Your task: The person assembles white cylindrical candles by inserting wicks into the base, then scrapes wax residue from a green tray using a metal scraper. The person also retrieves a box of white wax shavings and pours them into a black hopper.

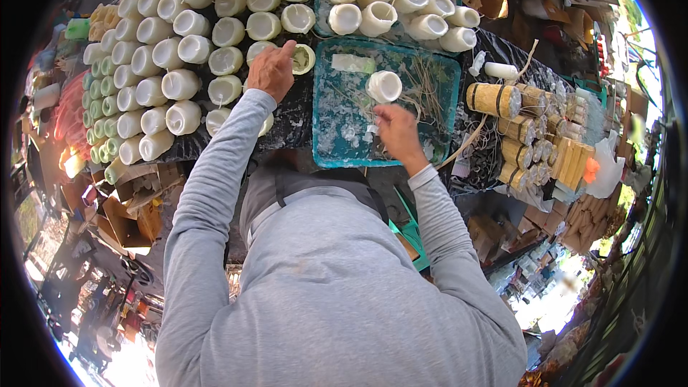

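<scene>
My left hand [272, 72] is over the rows of white wax candles at the left, one finger stretched forward and the others partly hidden under it. Just right of that finger stands a candle [304, 59] with a hollow, greenish inside. My right hand [398, 134] is over the teal tray [326, 140], its fingers curled together. What they hold, if anything, is too small to name. Beyond its fingertips stands a single white candle [384, 87]. Loose pale wicks [424, 93] and white wax crumbs lie in the tray.
More white candles fill a second teal tray [324, 25] behind. Smaller green candles [107, 86] line the far left. On the right are yellowish tied bundles [494, 99], a white cylinder [501, 70] and a plastic bag [606, 165]. Cardboard boxes [129, 218] sit below the table's left side.
</scene>
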A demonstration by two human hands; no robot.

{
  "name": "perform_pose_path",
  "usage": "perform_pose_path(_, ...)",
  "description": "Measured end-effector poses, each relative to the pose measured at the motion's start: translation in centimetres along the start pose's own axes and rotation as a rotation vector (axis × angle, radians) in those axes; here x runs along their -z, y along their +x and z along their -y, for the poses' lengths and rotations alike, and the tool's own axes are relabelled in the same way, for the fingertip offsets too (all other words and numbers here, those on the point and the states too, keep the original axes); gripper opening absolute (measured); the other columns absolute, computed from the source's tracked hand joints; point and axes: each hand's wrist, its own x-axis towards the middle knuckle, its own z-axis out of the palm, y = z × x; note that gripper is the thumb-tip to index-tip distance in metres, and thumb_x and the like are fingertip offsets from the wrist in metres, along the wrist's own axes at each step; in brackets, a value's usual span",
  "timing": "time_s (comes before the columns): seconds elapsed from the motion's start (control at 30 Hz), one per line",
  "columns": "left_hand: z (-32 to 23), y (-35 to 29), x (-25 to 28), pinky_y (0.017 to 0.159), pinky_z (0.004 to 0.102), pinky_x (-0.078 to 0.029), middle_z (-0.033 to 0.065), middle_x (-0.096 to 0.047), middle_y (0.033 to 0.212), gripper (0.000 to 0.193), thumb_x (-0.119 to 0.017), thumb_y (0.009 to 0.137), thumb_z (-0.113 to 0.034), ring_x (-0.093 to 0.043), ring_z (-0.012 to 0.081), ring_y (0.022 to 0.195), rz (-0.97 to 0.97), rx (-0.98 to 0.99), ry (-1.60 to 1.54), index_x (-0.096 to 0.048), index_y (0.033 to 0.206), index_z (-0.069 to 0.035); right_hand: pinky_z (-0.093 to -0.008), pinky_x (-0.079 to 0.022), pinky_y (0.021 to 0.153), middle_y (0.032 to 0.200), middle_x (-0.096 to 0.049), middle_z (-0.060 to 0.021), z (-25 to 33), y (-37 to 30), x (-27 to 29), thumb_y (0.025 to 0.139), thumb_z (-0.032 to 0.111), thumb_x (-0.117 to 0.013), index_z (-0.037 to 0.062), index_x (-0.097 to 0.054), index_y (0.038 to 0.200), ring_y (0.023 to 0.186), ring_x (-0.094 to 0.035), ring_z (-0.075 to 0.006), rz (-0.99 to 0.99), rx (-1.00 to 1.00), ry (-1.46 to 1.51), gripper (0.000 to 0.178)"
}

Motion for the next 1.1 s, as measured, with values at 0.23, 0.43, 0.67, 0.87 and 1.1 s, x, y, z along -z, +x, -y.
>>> perform_pose_path(0.23, -4.6, -4.7, 0.4, 0.081, 0.0460, -0.053, 0.0135, -0.068, 0.096, 0.037, -0.072, 0.086, -0.007, -0.065, 0.0349, 0.094, 0.059, -0.076, -0.031, -0.063, 0.122, -0.006, -0.0509, -0.056, 0.085, 0.119, -0.061, -0.0266, -5.9, -9.4, -8.3, 0.088, 0.016, -0.075, 0.0010, -0.047, 0.142, 0.103, -0.064, -0.0469, 0.006, -0.160, -0.155, 0.062)
perform_pose_path(0.43, -10.4, -12.0, -4.0, 0.084, 0.0452, -0.055, 0.0122, -0.069, 0.096, 0.038, -0.073, 0.086, -0.011, -0.067, 0.0340, 0.096, 0.400, -0.058, -0.094, -0.063, 0.123, -0.008, -0.0524, -0.054, 0.084, 0.112, -0.064, -0.0241, -8.4, -8.4, -4.6, 0.087, 0.015, -0.075, 0.0078, -0.052, 0.131, 0.099, -0.065, -0.0469, -0.114, -0.220, -0.162, 0.050)
perform_pose_path(0.67, -16.0, -11.9, -12.0, 0.088, 0.0456, -0.056, 0.0157, -0.064, 0.113, 0.051, -0.078, 0.083, -0.020, -0.063, 0.0348, 0.111, 0.502, -0.193, -0.042, -0.058, 0.127, -0.004, -0.0496, -0.055, 0.078, 0.100, -0.066, -0.0174, -8.4, -4.8, -1.5, 0.085, 0.017, -0.076, 0.0063, -0.069, 0.107, 0.095, -0.068, -0.0404, -0.244, -0.008, -0.232, 0.025)
perform_pose_path(0.87, -17.9, -10.5, -15.9, 0.087, 0.0461, -0.056, 0.0140, -0.061, 0.111, 0.041, -0.076, 0.084, -0.020, -0.061, 0.0333, 0.110, 0.423, -0.234, 0.025, -0.063, 0.118, -0.002, -0.0505, -0.055, 0.080, 0.101, -0.068, -0.0174, -10.2, 0.3, -3.3, 0.085, 0.025, -0.076, 0.0061, -0.072, 0.105, 0.094, -0.068, -0.0395, -0.078, -0.048, -0.381, 0.028)
perform_pose_path(1.1, -17.4, -10.4, -17.3, 0.091, 0.0440, -0.050, 0.0126, -0.061, 0.107, 0.027, -0.063, 0.085, -0.011, -0.058, 0.0311, 0.108, 0.304, -0.360, 0.116, -0.068, 0.110, -0.003, -0.0513, -0.055, 0.082, 0.097, -0.069, -0.0184, -10.8, 1.2, -3.4, 0.084, 0.020, -0.074, 0.0061, -0.071, 0.097, 0.097, -0.068, -0.0392, -0.257, 0.023, -0.199, 0.020)
